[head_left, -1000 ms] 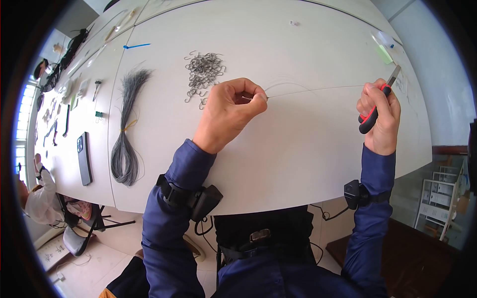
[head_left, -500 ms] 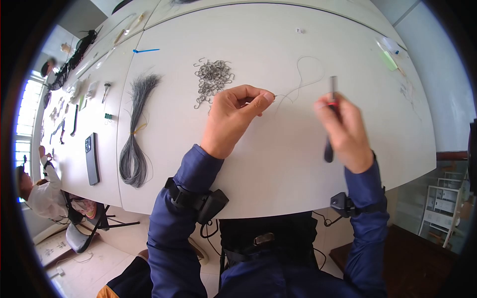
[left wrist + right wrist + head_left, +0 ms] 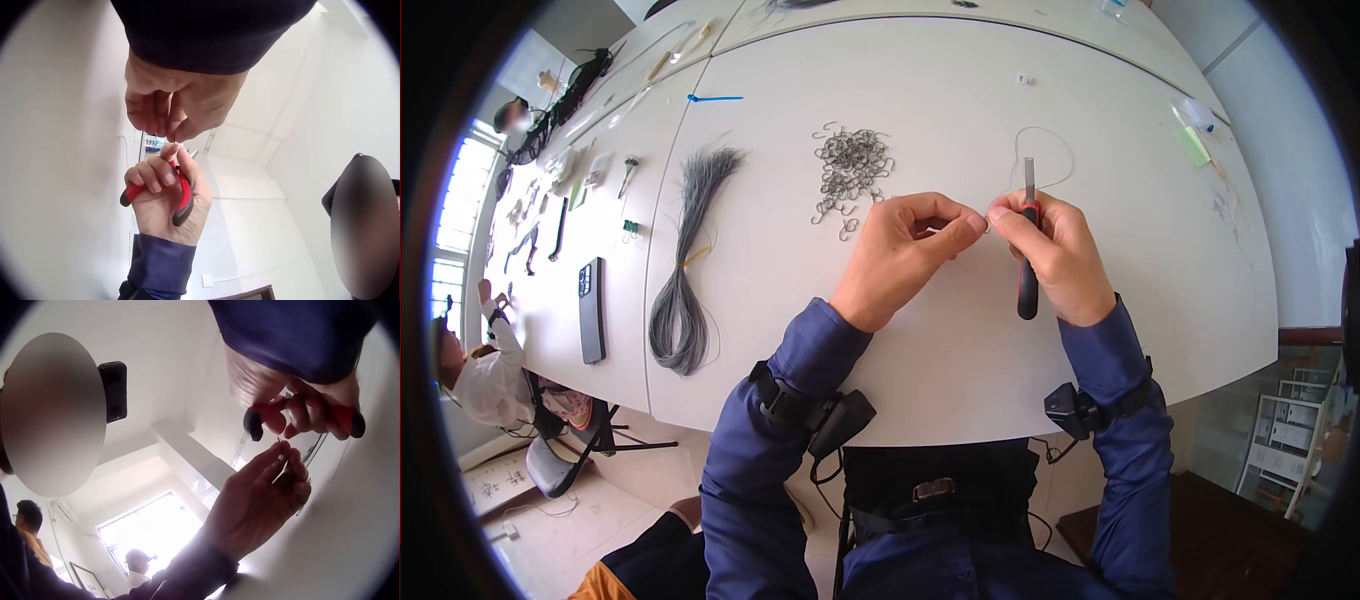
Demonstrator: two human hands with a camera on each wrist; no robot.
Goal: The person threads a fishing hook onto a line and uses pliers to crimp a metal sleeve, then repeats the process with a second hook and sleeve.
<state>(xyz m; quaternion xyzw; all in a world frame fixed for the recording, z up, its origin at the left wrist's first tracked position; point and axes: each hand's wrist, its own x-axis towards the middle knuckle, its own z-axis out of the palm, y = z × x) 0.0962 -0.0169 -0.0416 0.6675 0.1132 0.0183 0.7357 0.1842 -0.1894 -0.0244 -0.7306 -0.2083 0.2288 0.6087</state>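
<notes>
In the head view my left hand (image 3: 915, 255) pinches a tiny piece between thumb and index finger, with a thin grey wire (image 3: 1068, 160) running off in a loop beyond the fingertips. What exactly sits in that pinch is mostly hidden. My right hand (image 3: 1055, 255) holds pliers (image 3: 1028, 290) with red and black handles, their metal nose pointing away from me. Its thumb and index tips meet the left fingertips. From the left wrist view, the handles of the pliers (image 3: 184, 200) are spread apart in the palm. A pile of small metal S-hooks (image 3: 850, 165) lies beyond the left hand.
A tied bundle of grey wires (image 3: 680, 310) lies left on the white table (image 3: 880, 385). Further left are a phone (image 3: 592, 310) and small tools. A blue cable tie (image 3: 715, 98) lies at the back. Another person (image 3: 485, 375) sits at the far left.
My right hand has come in from the far right with the pliers, up to the left fingertips. The wire, first stretched straight between the hands, now hangs in a loose loop.
</notes>
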